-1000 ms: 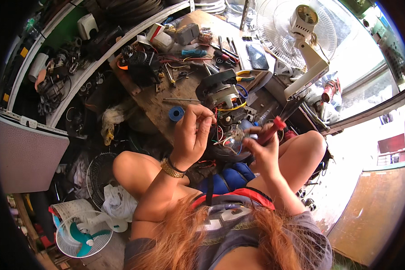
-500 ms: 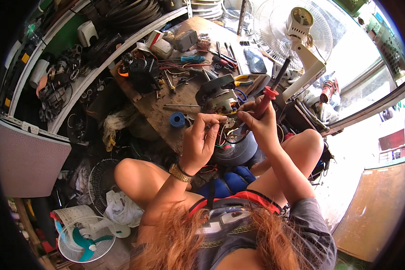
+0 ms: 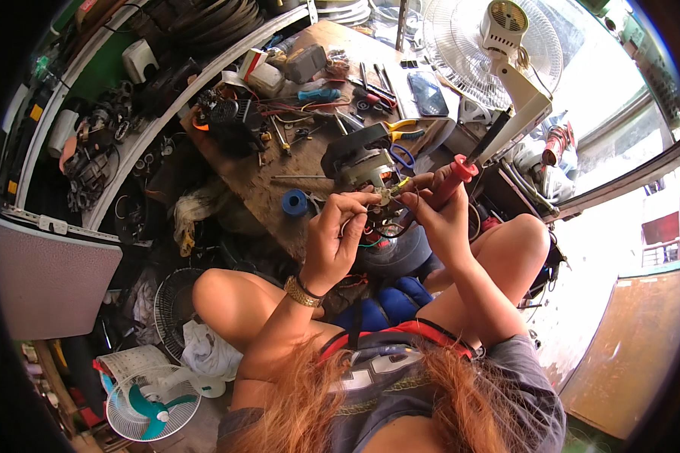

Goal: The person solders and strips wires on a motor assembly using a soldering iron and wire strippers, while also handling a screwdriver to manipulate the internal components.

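A fan motor [image 3: 370,167] with a dark rear cover stands upright on a grey, rounded base [image 3: 397,253] in front of me. My left hand [image 3: 336,234] is closed in a pinch at the motor's near side, by a small pale part [image 3: 385,195] among loose wires. What exactly lies between its fingertips is hidden. My right hand [image 3: 444,215] grips a red-handled soldering iron [image 3: 449,185], its dark shaft pointing up and away to the right. The thumb and fingertips of that hand also press together beside a short yellow wire [image 3: 402,183] at the motor.
On the wooden bench [image 3: 242,177] lie a blue roll [image 3: 295,201], a long metal rod [image 3: 298,177], yellow-handled pliers [image 3: 404,130], blue-handled scissors [image 3: 402,156] and a phone [image 3: 427,94]. A white fan [image 3: 517,83] stands at the right. A small teal-bladed fan [image 3: 151,411] sits lower left.
My right hand and the soldering iron have shifted slightly right and down. The yellow wire now shows between my hands. My left hand keeps its pinch at the motor.
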### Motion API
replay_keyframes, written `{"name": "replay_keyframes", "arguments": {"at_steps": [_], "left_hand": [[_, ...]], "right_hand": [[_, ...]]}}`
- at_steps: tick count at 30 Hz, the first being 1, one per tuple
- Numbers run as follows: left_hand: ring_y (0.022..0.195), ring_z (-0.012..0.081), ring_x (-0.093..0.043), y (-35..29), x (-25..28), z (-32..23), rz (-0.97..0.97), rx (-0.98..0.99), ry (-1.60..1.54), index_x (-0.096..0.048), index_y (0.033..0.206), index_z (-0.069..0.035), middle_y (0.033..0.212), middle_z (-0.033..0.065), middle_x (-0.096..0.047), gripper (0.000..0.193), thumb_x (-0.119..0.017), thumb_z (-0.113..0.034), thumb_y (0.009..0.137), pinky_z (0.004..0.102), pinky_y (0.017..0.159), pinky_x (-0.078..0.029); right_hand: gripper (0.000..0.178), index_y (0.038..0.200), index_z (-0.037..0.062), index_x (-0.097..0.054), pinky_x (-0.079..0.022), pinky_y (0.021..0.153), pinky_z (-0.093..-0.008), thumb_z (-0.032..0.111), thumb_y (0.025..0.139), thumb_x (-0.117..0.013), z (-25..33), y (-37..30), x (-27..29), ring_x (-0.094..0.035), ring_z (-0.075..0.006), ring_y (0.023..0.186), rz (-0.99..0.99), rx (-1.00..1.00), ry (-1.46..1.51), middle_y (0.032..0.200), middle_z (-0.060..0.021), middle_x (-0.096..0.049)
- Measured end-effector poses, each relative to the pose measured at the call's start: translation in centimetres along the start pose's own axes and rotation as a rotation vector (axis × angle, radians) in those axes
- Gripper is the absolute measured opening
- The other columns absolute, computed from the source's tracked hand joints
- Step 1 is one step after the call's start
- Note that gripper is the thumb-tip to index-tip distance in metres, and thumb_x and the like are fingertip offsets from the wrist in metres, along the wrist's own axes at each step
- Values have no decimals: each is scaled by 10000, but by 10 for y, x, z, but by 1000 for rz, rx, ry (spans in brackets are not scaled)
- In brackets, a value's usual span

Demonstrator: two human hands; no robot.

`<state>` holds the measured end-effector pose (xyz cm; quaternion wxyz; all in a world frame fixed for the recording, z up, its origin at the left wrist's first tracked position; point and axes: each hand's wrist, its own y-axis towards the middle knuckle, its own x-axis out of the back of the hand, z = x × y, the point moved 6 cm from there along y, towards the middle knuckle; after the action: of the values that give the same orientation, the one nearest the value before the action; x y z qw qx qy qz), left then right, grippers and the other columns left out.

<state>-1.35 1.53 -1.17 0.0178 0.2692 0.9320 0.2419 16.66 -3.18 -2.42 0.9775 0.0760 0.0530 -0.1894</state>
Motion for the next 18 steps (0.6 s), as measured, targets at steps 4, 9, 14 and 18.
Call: {"name": "replay_keyframes", "arguments": {"at_steps": [4,9,14,18], "left_hand": [[1242,317,-619,2,1,2,15,27,0,-502,1040,-9,1170,224,-690,93,-528,-97,1047,397,1043,-484],[1215,322,-638,10,3,-8,70,-54,122,-531,991,-16,1120,195,-719,109,-573,-112,1021,399,1014,-497],[1085,291,-670,16,3,-17,92,-180,297,-552,958,-28,1102,170,-727,98,-609,-101,990,370,938,-507],[988,242,-656,21,2,-21,50,-199,324,-561,966,-30,1051,130,-717,79,-604,-91,989,342,893,-500]], "right_hand": [[362,992,82,-334,-598,707,-281,-79,920,-650,-6,-3,0,-703,-193,905,24,8,29,1013,-154,-664],[315,994,82,-340,-595,679,-278,-73,946,-609,-8,-2,1,-707,-195,915,61,50,31,1027,-170,-672],[265,1009,84,-351,-575,577,-262,-30,973,-588,4,-3,9,-709,-184,885,51,-72,32,1046,-172,-674],[264,1030,90,-370,-521,525,-234,-8,972,-607,6,3,18,-669,-138,754,44,-37,44,1016,-133,-660]]}}
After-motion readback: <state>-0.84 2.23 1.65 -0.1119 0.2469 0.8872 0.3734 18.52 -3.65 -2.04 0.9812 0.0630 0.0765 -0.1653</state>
